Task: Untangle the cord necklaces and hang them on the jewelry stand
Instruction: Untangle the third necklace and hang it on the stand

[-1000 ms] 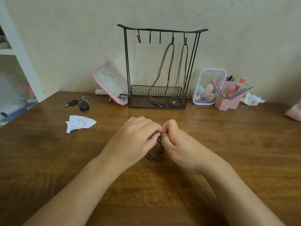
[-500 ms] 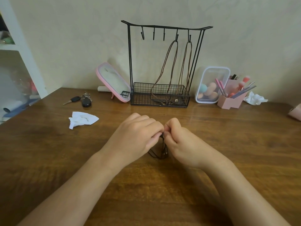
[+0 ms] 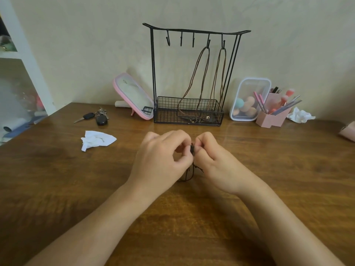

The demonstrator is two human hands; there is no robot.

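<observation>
both hands parted slightly: left hand (image 3: 163,160) and right hand (image 3: 213,162) pinched the dark cord necklace (image 3: 192,150), its knot likely loosening; jewelry stand (image 3: 192,33) waited.

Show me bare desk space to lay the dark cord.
Bare wood: right of the right hand, short of the pink brush holder; and left of the left hand, nearer than the crumpled tissue. Crowded along the wall: keys, mirror, jewelry stand.

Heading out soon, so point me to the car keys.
In the head view the car keys lie far left on the wooden table, left of the pink mirror and behind the crumpled white tissue.
</observation>
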